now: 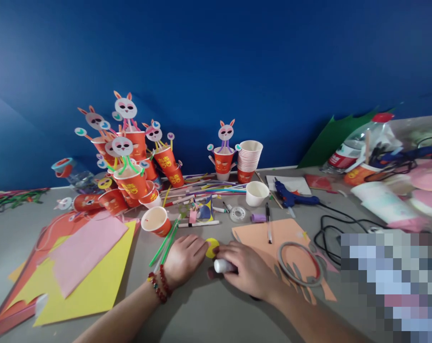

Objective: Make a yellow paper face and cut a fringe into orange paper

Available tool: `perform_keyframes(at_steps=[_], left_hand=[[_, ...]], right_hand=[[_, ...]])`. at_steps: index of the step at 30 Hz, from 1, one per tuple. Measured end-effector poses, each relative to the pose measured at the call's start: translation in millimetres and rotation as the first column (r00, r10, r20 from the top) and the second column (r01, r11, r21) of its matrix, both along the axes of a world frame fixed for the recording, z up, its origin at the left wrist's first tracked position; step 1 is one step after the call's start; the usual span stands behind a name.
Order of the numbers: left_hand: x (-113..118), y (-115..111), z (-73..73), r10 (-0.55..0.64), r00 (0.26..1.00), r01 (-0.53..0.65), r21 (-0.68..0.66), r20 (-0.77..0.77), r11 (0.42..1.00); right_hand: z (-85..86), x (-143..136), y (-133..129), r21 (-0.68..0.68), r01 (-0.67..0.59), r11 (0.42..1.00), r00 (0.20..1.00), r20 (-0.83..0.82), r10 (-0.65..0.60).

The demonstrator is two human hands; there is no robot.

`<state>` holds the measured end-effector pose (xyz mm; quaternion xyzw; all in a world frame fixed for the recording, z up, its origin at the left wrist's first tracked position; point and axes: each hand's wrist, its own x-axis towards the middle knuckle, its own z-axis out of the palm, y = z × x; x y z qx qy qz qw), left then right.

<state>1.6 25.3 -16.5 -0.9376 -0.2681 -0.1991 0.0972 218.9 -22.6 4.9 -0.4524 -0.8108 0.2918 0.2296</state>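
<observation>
Centrally, a yellow disc (212, 247) is positioned between the hands, over the grey table (201, 317). The left hand (186, 259), fingers bent together, meets its left edge; grip cannot be determined. The right hand (251, 267) is closed around a white tube (224, 266).

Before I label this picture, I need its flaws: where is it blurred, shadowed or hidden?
In the head view, pixel blocks hide the lower right corner; the white and pink roll near the right edge looks smeared; a soft shadow lies below the bare right hand.
</observation>
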Motion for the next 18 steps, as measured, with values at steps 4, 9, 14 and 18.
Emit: perform_keyframes(at_steps=[4, 9, 14, 18], left_hand=[[0.9, -0.1, -1.1, 0.016, 1.000, -0.016, -0.011, -0.019, 1.000], [1.2, -0.5, -1.6, 0.031, 0.999, -0.032, -0.033, -0.036, 0.999], [2.4, -1.2, 0.3, 0.033, 0.998, -0.035, -0.042, -0.044, 0.998], [3.3, -1.4, 1.3, 0.032, 0.998, -0.034, -0.035, -0.046, 0.999]], right_hand=[[-0.4, 0.7, 0.2, -0.007, 0.004, 1.000, 1.000, 0.004, -0.004], [-0.6, 1.0, 0.3, -0.015, 0.002, 1.000, 1.000, 0.006, -0.002], [-0.1, 1.0, 0.4, -0.028, 0.008, 1.000, 1.000, 0.005, -0.008], [-0.7, 1.6, 0.5, -0.018, 0.004, 1.000, 1.000, -0.003, -0.005]])
